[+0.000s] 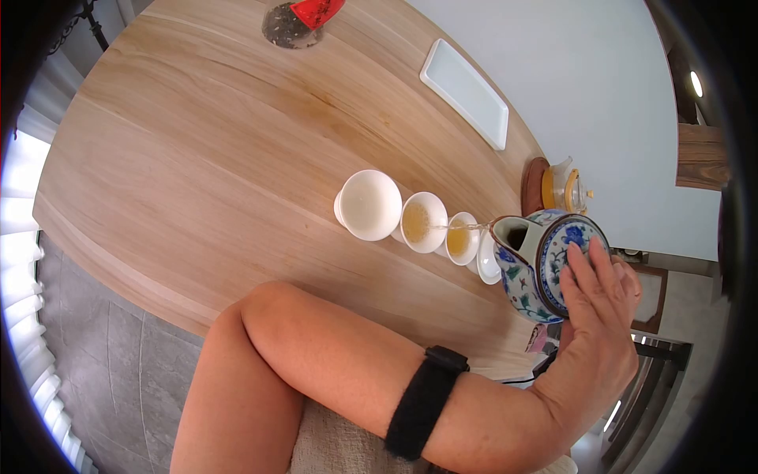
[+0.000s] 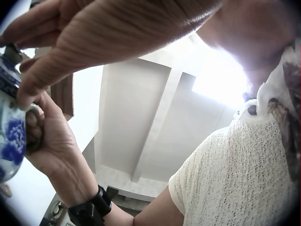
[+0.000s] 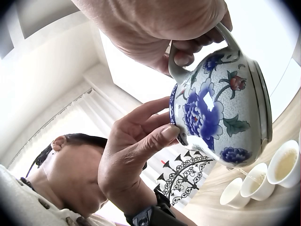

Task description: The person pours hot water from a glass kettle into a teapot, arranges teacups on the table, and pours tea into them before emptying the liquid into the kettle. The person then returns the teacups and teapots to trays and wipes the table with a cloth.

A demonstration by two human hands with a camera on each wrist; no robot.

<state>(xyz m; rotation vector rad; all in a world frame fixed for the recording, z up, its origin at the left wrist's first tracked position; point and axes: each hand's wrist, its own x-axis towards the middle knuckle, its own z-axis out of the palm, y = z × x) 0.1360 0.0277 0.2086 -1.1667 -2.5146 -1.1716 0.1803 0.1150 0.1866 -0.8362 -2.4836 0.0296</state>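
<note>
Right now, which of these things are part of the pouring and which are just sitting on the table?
In use: blue-flowered teapot, left hand on its lid, right hand on its handle, row of white cups.

Lying about: white tray, glass pot, red thing.

No text, label, brand, number or sign can be read on anything here.
</note>
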